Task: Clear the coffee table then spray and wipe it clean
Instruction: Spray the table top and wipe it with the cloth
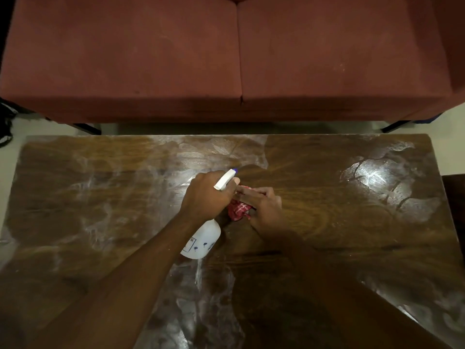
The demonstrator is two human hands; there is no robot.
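Note:
A dark wooden coffee table [352,235] fills the lower view, its top streaked with whitish smears and wet patches. My left hand [205,195] grips the neck of a white spray bottle [201,241], whose nozzle [226,178] points away toward the sofa. My right hand [263,206] sits right beside it over the table's middle, closed on a crumpled red-and-white cloth [237,210]. The two hands touch, and the cloth lies partly hidden between them.
A reddish-brown sofa [226,59] stands just beyond the table's far edge, with a narrow strip of pale floor [37,127] between. A dark piece of furniture [455,197] is at the right edge. Dark items [5,127] lie on the floor at far left.

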